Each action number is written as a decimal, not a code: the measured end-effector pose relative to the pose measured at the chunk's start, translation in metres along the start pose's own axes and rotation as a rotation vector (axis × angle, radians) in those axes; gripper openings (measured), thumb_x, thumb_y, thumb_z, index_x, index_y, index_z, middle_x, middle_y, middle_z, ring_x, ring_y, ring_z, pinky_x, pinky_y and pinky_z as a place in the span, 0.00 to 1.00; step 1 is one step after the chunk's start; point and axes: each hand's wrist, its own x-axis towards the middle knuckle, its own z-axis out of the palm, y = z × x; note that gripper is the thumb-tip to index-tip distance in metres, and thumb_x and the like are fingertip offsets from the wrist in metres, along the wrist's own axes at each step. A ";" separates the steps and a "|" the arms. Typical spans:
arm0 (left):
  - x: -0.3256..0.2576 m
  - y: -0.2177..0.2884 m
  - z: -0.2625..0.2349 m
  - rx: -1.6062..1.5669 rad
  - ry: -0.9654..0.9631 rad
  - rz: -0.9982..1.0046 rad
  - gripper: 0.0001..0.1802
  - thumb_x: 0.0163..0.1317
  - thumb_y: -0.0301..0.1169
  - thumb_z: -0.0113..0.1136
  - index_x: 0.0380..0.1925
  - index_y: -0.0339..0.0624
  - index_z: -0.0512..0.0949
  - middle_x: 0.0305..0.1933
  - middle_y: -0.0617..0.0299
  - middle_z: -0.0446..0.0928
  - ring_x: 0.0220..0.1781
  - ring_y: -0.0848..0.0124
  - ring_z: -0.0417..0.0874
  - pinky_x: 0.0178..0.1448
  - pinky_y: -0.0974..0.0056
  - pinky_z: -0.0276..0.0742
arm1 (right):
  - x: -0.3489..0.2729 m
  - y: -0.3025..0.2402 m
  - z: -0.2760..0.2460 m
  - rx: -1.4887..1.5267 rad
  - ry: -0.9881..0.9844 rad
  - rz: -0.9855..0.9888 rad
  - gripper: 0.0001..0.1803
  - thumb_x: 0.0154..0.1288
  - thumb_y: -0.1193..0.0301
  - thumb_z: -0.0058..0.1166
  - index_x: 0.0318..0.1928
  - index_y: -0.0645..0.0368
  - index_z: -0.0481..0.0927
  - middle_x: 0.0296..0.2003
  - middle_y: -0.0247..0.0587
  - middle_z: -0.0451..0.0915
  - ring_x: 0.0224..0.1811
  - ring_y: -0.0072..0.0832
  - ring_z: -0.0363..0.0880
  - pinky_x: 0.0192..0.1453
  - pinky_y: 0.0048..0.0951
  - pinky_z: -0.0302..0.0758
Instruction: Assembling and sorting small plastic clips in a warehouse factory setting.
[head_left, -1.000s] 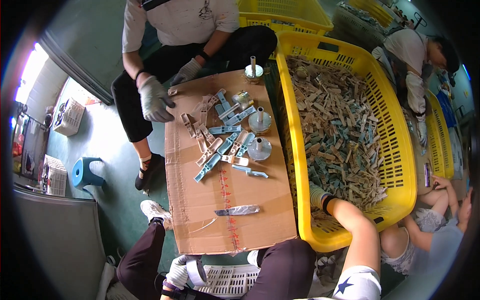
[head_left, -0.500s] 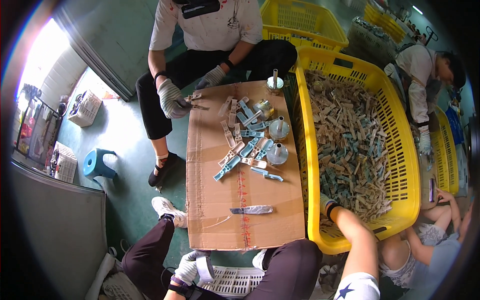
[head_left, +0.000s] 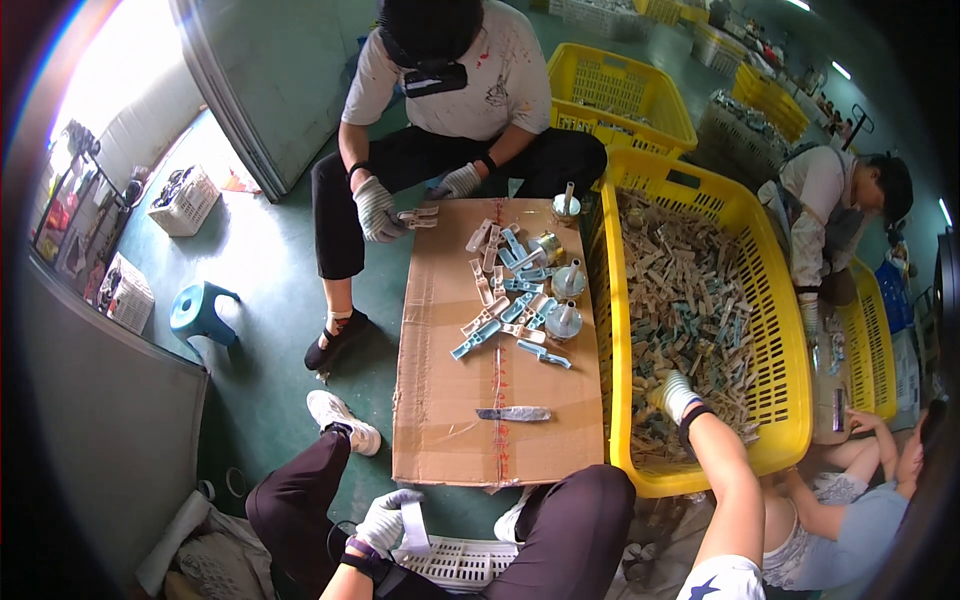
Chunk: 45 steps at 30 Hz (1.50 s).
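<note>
Three metal funnels (head_left: 565,300), one knife (head_left: 514,413), one blue stool (head_left: 200,312)

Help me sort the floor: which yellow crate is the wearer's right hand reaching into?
The big yellow crate beside the cardboard sheet, heaped with small parts; the right hand is inside it. The other yellow crates stand farther off.

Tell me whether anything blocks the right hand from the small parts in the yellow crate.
Nothing visible does. The right hand, gloved, is already inside the yellow crate, resting on the heap of small parts, past the near rim.
</note>
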 end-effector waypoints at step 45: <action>0.048 -0.009 0.029 -0.057 -0.236 0.110 0.12 0.55 0.20 0.63 0.40 0.41 0.83 0.37 0.67 0.82 0.37 0.78 0.79 0.42 0.70 0.75 | -0.234 -0.041 0.002 -1.180 -0.354 -1.275 0.10 0.61 0.75 0.57 0.43 0.63 0.78 0.35 0.34 0.79 0.36 0.23 0.74 0.44 0.26 0.73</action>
